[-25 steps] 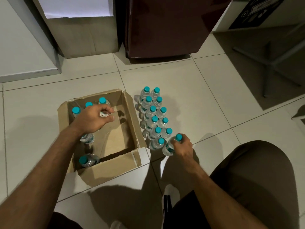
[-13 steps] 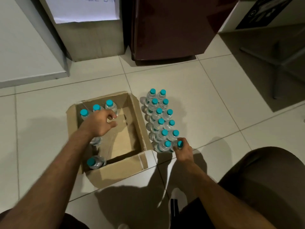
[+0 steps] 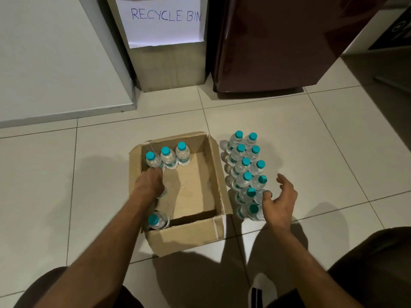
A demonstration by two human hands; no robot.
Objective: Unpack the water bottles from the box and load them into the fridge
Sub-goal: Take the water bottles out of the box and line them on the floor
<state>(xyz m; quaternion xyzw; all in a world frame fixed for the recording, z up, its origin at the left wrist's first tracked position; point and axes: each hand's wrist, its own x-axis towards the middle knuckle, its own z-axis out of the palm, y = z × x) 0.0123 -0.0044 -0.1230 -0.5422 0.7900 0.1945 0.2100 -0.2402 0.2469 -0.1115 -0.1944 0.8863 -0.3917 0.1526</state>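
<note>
A cardboard box stands open on the tiled floor. Three teal-capped water bottles stand in its far left corner and another bottle stands in the near left corner. My left hand reaches down inside the box along its left wall, fingers curled over a mostly hidden bottle. To the right of the box, several bottles stand in two rows on the floor. My right hand hovers beside the nearest ones with its fingers spread, holding nothing. The dark red fridge stands shut behind.
A cardboard bin with a "RECYCLE BIN" paper sign stands left of the fridge. A white panel fills the far left. My knees and a white-socked foot are at the bottom edge. Bare tiles lie right of the bottle rows.
My right hand let go of the bottle it set at the near end of the rows and opened. My left hand moved left and deeper into the box. The camera tilted up.
</note>
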